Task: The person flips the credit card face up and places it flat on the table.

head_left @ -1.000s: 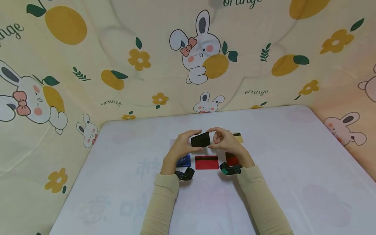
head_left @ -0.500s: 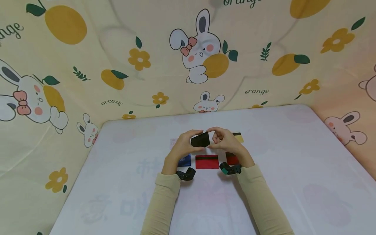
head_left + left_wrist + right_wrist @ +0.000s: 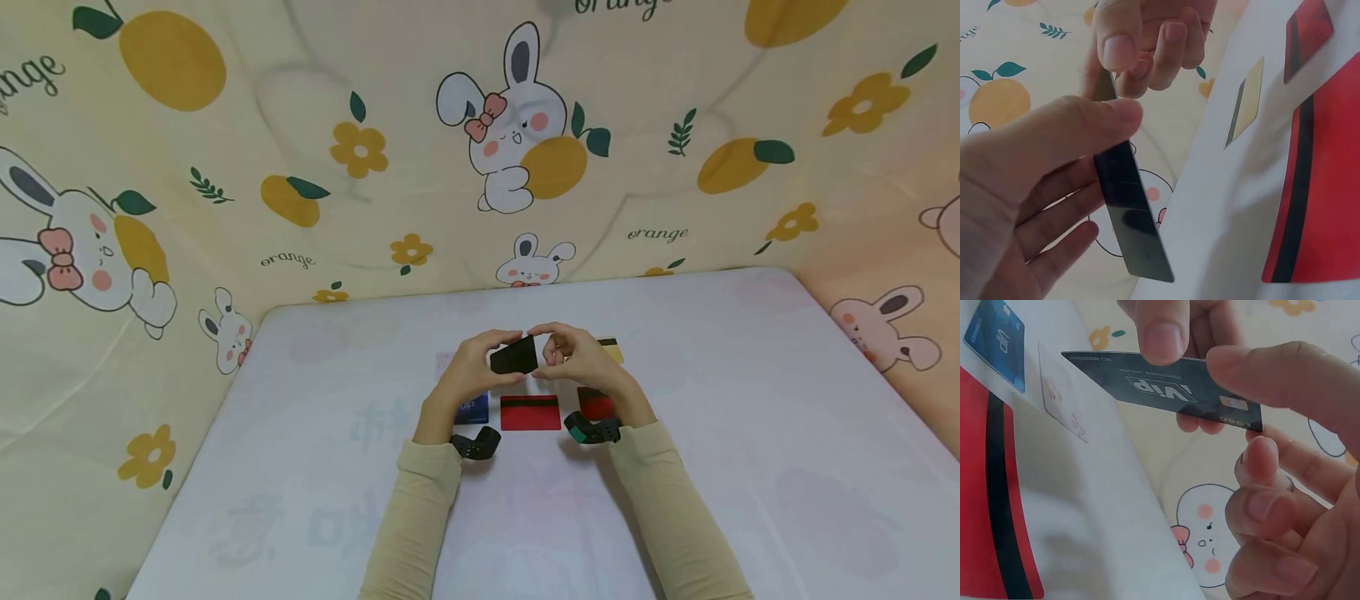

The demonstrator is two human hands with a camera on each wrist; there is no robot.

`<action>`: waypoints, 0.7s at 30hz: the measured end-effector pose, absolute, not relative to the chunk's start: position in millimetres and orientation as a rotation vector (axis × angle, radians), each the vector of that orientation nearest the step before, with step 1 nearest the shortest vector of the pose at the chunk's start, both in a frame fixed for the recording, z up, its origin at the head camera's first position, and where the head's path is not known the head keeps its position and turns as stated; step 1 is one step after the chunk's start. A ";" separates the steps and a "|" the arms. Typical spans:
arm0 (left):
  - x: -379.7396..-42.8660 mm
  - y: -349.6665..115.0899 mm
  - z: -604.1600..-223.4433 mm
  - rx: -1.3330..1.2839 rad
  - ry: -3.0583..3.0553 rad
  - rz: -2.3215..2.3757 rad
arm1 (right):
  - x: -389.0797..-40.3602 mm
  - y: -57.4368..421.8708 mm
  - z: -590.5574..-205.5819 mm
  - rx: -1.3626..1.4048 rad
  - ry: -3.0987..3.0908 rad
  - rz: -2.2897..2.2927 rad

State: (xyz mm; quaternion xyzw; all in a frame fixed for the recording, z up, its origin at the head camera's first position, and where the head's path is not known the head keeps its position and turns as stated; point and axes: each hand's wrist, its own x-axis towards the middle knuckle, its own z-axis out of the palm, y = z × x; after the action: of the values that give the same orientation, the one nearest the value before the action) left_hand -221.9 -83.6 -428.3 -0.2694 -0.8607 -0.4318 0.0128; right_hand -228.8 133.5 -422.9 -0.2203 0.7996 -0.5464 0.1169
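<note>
Raised above the table, a black VIP card [image 3: 514, 356] is held tilted between both hands. My left hand [image 3: 471, 367] pinches its left part between thumb and fingers. On the opposite side, my right hand [image 3: 579, 357] pinches the card's right end, with the other fingers curled beneath, clear of the card. White "Vip" lettering and a gold chip show on the card's face [image 3: 1160, 390] in the right wrist view. From the left wrist, its dark, glossy other side [image 3: 1132, 212] is visible.
On the white table [image 3: 300, 467] lie a red card [image 3: 531, 415] in front, a blue VIP card [image 3: 473, 409] to its left and another red card [image 3: 594, 406] to its right. Behind are a yellow card [image 3: 613, 350] and a pale card [image 3: 444, 361]. A printed curtain [image 3: 420, 200] hangs behind.
</note>
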 end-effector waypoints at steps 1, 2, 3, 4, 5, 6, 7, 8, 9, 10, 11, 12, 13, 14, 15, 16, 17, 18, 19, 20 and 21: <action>-222.0 -83.8 -428.6 -0.842 -2.670 -1.352 | -228.9 133.9 -422.9 -0.648 2.333 -1.606; -222.0 -84.1 -428.7 -0.843 -2.660 -1.361 | -229.0 134.4 -423.0 -0.652 2.324 -1.612; -222.2 -84.4 -428.9 -0.845 -2.649 -1.369 | -229.0 134.9 -423.1 -0.656 2.318 -1.618; -222.4 -84.6 -428.9 -0.846 -2.638 -1.382 | -229.1 135.3 -423.2 -0.660 2.311 -1.627; -222.6 -85.0 -428.9 -0.842 -2.631 -1.392 | -229.2 135.7 -423.4 -0.664 2.307 -1.635; -222.7 -85.4 -428.8 -0.840 -2.623 -1.403 | -229.4 136.3 -423.4 -0.673 2.301 -1.643; -222.8 -85.6 -428.6 -0.835 -2.618 -1.414 | -229.5 136.7 -423.7 -0.676 2.297 -1.654; -222.8 -86.0 -428.2 -0.831 -2.612 -1.421 | -229.7 137.2 -424.0 -0.680 2.293 -1.665; -222.8 -86.3 -427.8 -0.828 -2.604 -1.425 | -229.9 137.6 -424.5 -0.685 2.291 -1.674; -222.8 -86.6 -427.5 -0.817 -2.604 -1.429 | -230.0 137.7 -424.7 -0.686 2.286 -1.685; -222.9 -86.9 -427.3 -0.805 -2.601 -1.437 | -230.0 137.9 -425.0 -0.688 2.282 -1.694; -223.1 -87.2 -427.3 -0.794 -2.599 -1.443 | -229.9 138.0 -425.1 -0.689 2.276 -1.703; -223.2 -87.5 -427.1 -0.779 -2.599 -1.454 | -229.8 137.8 -425.3 -0.682 2.269 -1.711; -223.4 -87.8 -427.1 -0.766 -2.596 -1.468 | -229.6 137.8 -425.4 -0.679 2.261 -1.717; -223.5 -88.0 -427.0 -0.752 -2.592 -1.488 | -229.4 137.7 -425.3 -0.670 2.251 -1.724; -223.6 -88.3 -427.0 -0.738 -2.586 -1.516 | -229.1 137.4 -425.1 -0.658 2.238 -1.734; -223.7 -88.5 -426.9 -0.732 -2.574 -1.548 | -229.0 137.4 -425.2 -0.649 2.226 -1.743; -223.6 -88.7 -426.7 -0.726 -2.564 -1.576 | -229.1 137.2 -425.5 -0.638 2.212 -1.752; -223.4 -88.7 -426.2 -0.723 -2.548 -1.611 | -229.4 137.1 -426.1 -0.626 2.199 -1.761; -223.2 -88.7 -425.8 -0.720 -2.531 -1.647 | -229.7 137.1 -426.7 -0.614 2.189 -1.768; -223.1 -88.5 -425.2 -0.719 -2.515 -1.680 | -230.0 137.1 -427.5 -0.603 2.181 -1.775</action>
State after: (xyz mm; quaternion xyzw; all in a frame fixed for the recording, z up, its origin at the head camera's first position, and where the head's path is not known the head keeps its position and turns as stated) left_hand -223.1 -88.5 -425.2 -0.2312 -0.8089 -0.5403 0.0166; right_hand -230.0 137.1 -427.5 -0.2080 0.7516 -0.6117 0.1326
